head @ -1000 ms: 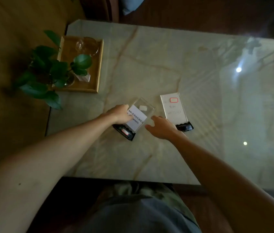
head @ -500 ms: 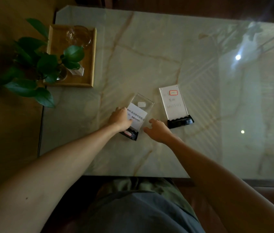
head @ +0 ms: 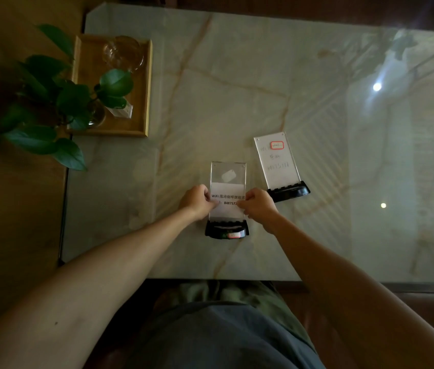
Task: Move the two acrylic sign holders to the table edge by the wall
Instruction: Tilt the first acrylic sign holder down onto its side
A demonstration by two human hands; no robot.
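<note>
A clear acrylic sign holder with a WiFi card [head: 227, 179] stands on a black base near the table's front middle. My left hand [head: 197, 202] pinches its left side and my right hand [head: 259, 205] pinches its right side. The panel faces me squarely. A second acrylic sign holder [head: 277, 162], with a handwritten card and a red-framed label, stands on its own black base just to the right, untouched. The wooden wall [head: 16, 209] runs along the table's left side.
A wooden tray [head: 145, 83] sits at the marble table's [head: 210, 75] far left by the wall, holding a glass dish [head: 124, 53] and a leafy plant in a glass vase [head: 50, 102]. My lap is below the front edge.
The WiFi sign holder was angled to the left with only my left hand on it. Now it is turned square to me and my right hand has closed on its right side.
</note>
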